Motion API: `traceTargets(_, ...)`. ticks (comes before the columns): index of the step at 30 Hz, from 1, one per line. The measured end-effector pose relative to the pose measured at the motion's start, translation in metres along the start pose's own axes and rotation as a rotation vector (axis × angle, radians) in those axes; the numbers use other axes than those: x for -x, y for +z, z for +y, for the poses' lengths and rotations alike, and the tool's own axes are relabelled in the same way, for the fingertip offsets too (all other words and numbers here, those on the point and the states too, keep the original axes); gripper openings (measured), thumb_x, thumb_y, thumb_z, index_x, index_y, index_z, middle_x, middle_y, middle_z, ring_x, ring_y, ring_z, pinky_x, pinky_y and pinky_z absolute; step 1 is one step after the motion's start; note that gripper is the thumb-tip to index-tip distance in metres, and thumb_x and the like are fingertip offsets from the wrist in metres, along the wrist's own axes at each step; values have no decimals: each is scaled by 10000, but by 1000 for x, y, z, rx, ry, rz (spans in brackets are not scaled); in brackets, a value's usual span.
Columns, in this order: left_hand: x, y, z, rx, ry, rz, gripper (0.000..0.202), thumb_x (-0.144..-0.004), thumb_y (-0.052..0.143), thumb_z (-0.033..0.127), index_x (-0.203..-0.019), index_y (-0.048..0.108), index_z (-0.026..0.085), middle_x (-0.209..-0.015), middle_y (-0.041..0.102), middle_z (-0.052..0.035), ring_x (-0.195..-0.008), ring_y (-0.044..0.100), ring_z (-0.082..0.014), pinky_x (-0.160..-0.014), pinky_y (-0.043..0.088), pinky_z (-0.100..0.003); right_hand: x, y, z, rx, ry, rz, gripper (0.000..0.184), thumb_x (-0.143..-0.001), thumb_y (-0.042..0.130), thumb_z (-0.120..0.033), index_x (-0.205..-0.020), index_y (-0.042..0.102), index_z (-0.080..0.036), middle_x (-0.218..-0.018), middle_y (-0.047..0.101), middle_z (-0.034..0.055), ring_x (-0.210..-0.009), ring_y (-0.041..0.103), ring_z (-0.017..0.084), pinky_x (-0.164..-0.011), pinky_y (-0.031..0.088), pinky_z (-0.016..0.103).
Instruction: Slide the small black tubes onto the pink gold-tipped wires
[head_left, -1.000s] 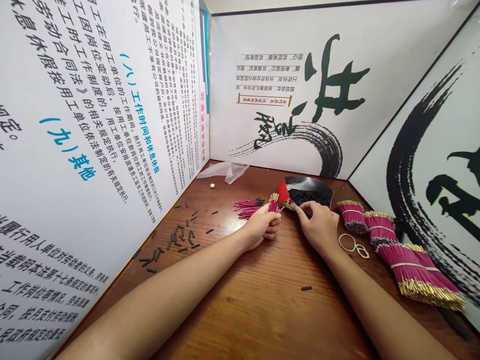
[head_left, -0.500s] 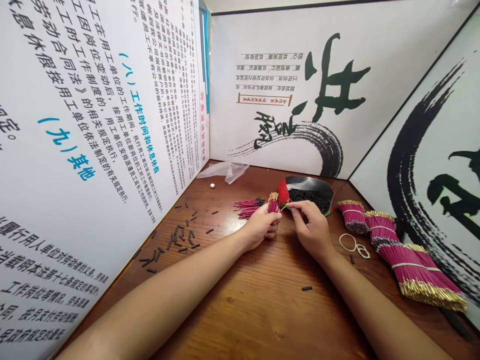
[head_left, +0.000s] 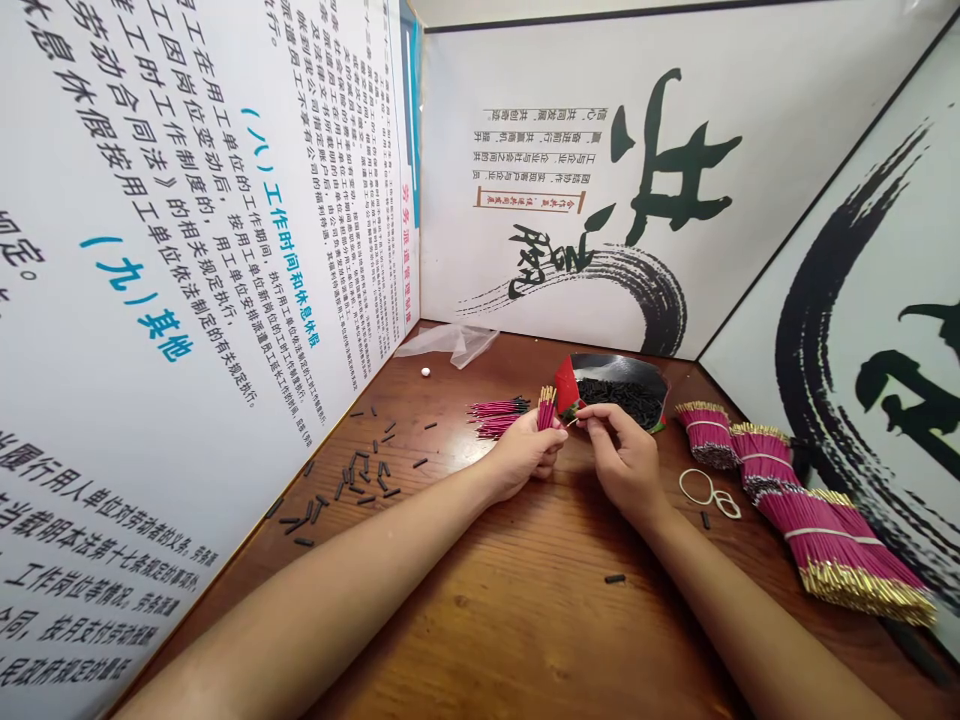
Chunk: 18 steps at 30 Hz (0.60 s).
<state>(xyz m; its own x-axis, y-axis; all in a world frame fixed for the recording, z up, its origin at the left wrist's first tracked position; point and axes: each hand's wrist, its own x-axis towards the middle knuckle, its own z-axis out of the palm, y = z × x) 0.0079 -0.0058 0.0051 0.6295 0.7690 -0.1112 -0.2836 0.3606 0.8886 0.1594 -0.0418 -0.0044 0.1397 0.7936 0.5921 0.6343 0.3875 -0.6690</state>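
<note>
My left hand (head_left: 525,455) is closed round a bundle of magenta wires (head_left: 547,408), whose gold metal ends point up and away from me. Just right of it, my right hand (head_left: 628,460) pinches a small dark piece, probably a black sleeve, at a gold wire tip (head_left: 572,421); the fingers partly hide it. Behind my right hand stands a red and black tray (head_left: 568,384) full of short black sleeves (head_left: 622,400). Beyond my left wrist lies a loose pile of magenta wires (head_left: 491,422) with black ends.
Loose black sleeves (head_left: 362,478) are scattered at the left. On the right lie banded magenta wire bundles (head_left: 765,458) and pale rubber bands (head_left: 696,487). A clear plastic bag (head_left: 459,344) is at the back. Printed panels (head_left: 555,60) wall in the wooden table (head_left: 480,620).
My right fingertips have shifted very slightly right and down, and the gold tip beside them shows more clearly. My left hand keeps its hold on the bundle.
</note>
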Motion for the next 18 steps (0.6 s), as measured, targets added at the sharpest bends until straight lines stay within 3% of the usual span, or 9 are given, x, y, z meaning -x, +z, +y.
traceTargets(18, 2, 1, 2, -17, -19, -11, 224, -754, 602, 209, -848, 399, 214, -556, 303, 110, -409, 191, -23, -422, 96, -179, 1, 5, 1, -182, 87, 16, 186, -933, 489, -315, -915, 650, -222, -794, 652, 16, -740, 606, 166, -711, 476, 300)
